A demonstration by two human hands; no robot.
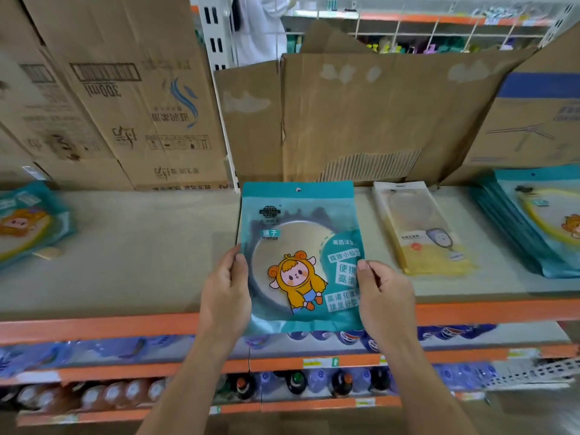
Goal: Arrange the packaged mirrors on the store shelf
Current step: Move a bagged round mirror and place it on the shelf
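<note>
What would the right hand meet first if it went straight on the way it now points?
Beyond the teal mirror package it grips, the right hand would probably reach the cardboard box at the back; the yellow package lies aside. Depth is unclear.

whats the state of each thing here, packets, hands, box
held teal packet, gripped at both side edges
left hand, pinching the packet's left edge
right hand, pinching its right edge
yellow packet, lying flat on the shelf
right teal stack, lying stacked on the shelf
left teal packet, lying flat, blurred
cardboard box, flaps up, lower edge torn
</note>
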